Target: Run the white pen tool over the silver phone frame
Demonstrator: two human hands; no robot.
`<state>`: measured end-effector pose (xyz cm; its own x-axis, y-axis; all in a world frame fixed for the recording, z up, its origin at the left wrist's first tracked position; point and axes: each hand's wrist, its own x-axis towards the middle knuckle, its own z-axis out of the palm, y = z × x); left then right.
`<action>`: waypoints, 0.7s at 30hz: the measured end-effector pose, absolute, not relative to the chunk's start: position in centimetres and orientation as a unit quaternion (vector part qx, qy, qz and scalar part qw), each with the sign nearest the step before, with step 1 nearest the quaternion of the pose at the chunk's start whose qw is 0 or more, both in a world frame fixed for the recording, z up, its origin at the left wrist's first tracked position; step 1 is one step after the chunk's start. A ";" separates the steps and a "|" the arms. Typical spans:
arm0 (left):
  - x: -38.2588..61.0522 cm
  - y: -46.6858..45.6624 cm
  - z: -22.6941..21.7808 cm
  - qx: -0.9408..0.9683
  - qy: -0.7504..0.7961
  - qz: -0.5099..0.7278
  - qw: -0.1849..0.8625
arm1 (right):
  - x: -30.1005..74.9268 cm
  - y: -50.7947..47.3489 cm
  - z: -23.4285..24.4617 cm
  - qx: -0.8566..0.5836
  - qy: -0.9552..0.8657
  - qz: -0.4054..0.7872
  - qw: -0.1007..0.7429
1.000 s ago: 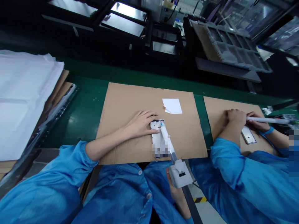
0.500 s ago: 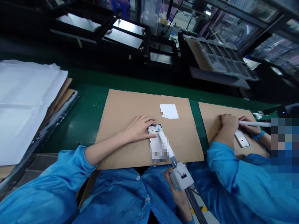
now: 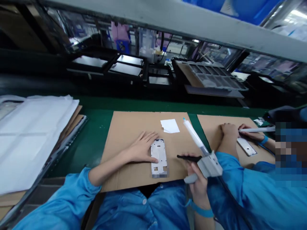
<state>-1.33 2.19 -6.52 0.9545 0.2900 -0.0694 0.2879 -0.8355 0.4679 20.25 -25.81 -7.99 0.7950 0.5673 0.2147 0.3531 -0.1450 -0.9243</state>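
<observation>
A pale phone frame (image 3: 158,155) with cutouts lies on a brown cardboard sheet (image 3: 129,127). My left hand (image 3: 142,148) rests flat at the frame's left side, fingers spread; its thumb lies over the frame and the fingertips reach its top left corner. To the right, my right hand (image 3: 198,182) is closed around the grip of a grey and white dispensing gun (image 3: 211,164). The gun's long white barrel points up and left, its blue tip above the cardboard, away from the frame. A thin black pointed tool (image 3: 189,157) sticks out leftward at the same hand.
A torn white paper piece (image 3: 170,126) lies on the cardboard. White sheets (image 3: 35,134) are stacked at left. Black trays (image 3: 124,67) and a tilted divided tray (image 3: 213,76) stand behind. At right a co-worker's hands (image 3: 230,131) work over another phone frame (image 3: 247,147).
My right hand has lifted the gun off the phone frame and moved right and up. The black tool now shows. My left hand stays by the frame; the camera has tilted up.
</observation>
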 end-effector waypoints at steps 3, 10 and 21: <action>-3.2 6.0 -5.1 0.948 0.215 -0.049 0.230 | 19.5 -22.6 -9.0 -0.621 -0.208 0.167 0.737; -4.8 12.0 -2.2 0.847 0.499 0.161 0.083 | 21.3 -21.7 -10.1 -0.551 -0.175 0.197 0.792; -12.4 6.5 0.5 0.913 0.390 0.101 0.064 | 20.4 -24.1 -9.4 -0.588 -0.089 0.252 0.763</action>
